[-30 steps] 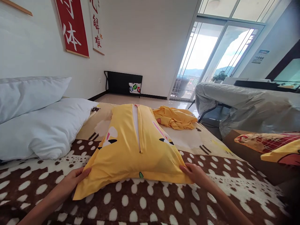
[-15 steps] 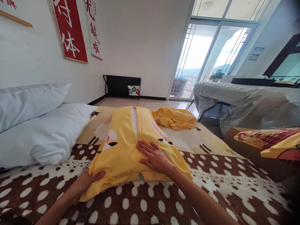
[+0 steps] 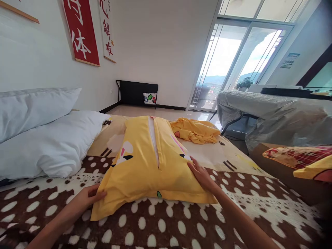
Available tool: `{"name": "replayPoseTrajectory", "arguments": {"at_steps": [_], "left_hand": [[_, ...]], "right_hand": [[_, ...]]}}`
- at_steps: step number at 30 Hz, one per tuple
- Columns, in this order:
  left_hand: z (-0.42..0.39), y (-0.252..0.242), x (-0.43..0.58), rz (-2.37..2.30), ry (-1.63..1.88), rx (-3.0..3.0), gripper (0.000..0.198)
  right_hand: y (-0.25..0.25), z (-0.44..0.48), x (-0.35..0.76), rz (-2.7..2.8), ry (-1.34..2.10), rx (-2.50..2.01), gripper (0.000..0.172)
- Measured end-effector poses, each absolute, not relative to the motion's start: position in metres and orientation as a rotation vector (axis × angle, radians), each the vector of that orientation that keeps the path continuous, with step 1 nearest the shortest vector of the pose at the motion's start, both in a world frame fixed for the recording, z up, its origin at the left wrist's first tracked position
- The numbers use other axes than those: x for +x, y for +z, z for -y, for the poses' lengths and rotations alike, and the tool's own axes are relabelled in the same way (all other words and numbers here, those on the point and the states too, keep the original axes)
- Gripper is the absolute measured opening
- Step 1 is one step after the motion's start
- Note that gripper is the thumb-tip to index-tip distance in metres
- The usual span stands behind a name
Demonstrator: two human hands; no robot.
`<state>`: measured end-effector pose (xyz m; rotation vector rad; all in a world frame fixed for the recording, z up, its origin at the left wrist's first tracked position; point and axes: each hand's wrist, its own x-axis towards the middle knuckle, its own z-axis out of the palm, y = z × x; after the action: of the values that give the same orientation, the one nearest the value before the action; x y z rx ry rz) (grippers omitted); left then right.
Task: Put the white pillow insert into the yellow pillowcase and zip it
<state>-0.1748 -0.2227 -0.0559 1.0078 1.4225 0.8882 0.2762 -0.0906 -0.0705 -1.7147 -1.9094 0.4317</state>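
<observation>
A stuffed pillow in a yellow pillowcase (image 3: pixel 140 176) with rabbit prints lies flat on the bed in front of me. A long slit down its middle stands partly apart, and the white inside (image 3: pixel 153 138) shows through. At the near left corner my left hand (image 3: pixel 90 195) grips the edge, thumb on top, its other fingers partly hidden. My right hand (image 3: pixel 202 174) rests open against the right side, its fingers stretched along the cloth. Just beyond the pillow lies a crumpled yellow cloth (image 3: pixel 197 130).
Two white pillows (image 3: pixel 59 138) are stacked at the left. A brown and cream spotted blanket (image 3: pixel 145 224) covers the bed. At the right, a cardboard box (image 3: pixel 282 173) has patterned fabric on it, near a plastic-covered table (image 3: pixel 280 107). A black folded panel (image 3: pixel 132 93) leans on the wall.
My right hand has slid from the lower end of the slit to the pillow's right side. My left hand stays at the left corner. The view has shifted slightly.
</observation>
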Motion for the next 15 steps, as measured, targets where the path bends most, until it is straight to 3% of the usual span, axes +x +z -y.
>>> {"name": "replayPoseTrajectory", "arguments": {"at_steps": [4, 8, 11, 15], "left_hand": [[0.224, -0.051, -0.179, -1.235, 0.905, 0.833, 0.056], [0.195, -0.043, -0.138, -1.191, 0.976, 0.697, 0.054], [0.162, -0.039, -0.083, -1.16, 1.186, 0.719, 0.058], [0.137, -0.021, -0.046, -1.218, 1.532, 0.866, 0.052]], "right_hand": [[-0.081, 0.11, 0.326, 1.545, 0.812, -1.878, 0.066], [-0.073, 0.13, 0.299, 1.291, 1.244, -1.676, 0.054], [-0.067, 0.132, 0.232, 1.122, 1.174, -1.358, 0.04], [-0.043, 0.124, 0.178, 1.083, 1.109, -1.144, 0.044]]}}
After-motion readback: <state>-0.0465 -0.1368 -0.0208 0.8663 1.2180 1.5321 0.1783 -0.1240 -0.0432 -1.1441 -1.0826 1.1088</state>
